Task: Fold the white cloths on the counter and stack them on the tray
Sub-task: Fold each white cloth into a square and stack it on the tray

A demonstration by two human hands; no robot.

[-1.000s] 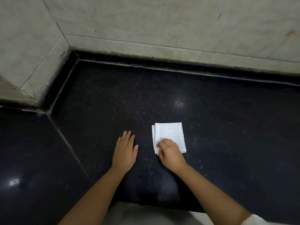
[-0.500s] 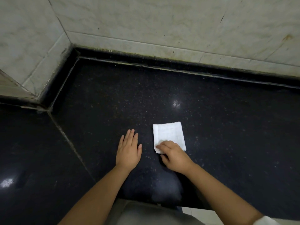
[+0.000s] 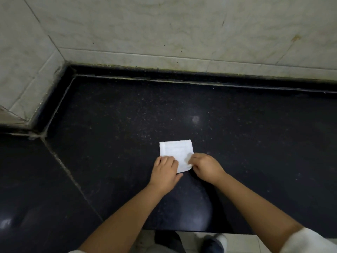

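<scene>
A small white cloth (image 3: pixel 176 151), folded into a rough square, lies flat on the black counter (image 3: pixel 255 143) in front of me. My left hand (image 3: pixel 166 172) covers its near left corner, fingers curled onto the fabric. My right hand (image 3: pixel 205 166) pinches the cloth's near right edge between thumb and fingers. Both hands touch the cloth, which stays down on the counter. No tray is in view.
Pale marble wall tiles (image 3: pixel 164 33) rise behind the counter and on the left. A seam (image 3: pixel 69 172) runs diagonally through the counter to the left of my hands. The counter's front edge (image 3: pixel 182 230) lies near me, with floor and shoes below.
My left hand has moved right from the bare counter onto the cloth's near left corner. My right hand has shifted from the cloth's near left part to its near right edge.
</scene>
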